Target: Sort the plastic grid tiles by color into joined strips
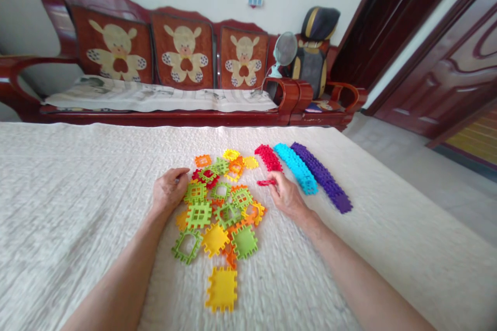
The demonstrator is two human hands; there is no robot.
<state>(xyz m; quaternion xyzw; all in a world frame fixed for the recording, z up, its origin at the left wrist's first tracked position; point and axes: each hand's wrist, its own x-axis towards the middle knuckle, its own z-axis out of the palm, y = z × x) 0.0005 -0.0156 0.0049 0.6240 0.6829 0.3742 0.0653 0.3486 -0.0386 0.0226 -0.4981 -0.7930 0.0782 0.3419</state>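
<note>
Yellow tile (222,288): lying flat at the near edge of the mixed pile (199,214).
Mixed pile: green, yellow, orange and red notched tiles, overlapping on the white cloth (97,165).
Right hand (288,196): just right of the pile, thumb and fingers pinching a red piece (264,183).
Left hand (167,190): at the pile's left edge, fingers curled; cannot tell whether they grip anything.
Purple row (320,176): right of the pile, the outermost row.
Light-blue row (297,165): between the purple row and the pile.
Red row (268,158): right of the pile's far end.
Wooden sofa (174,118): well beyond the pile.
</note>
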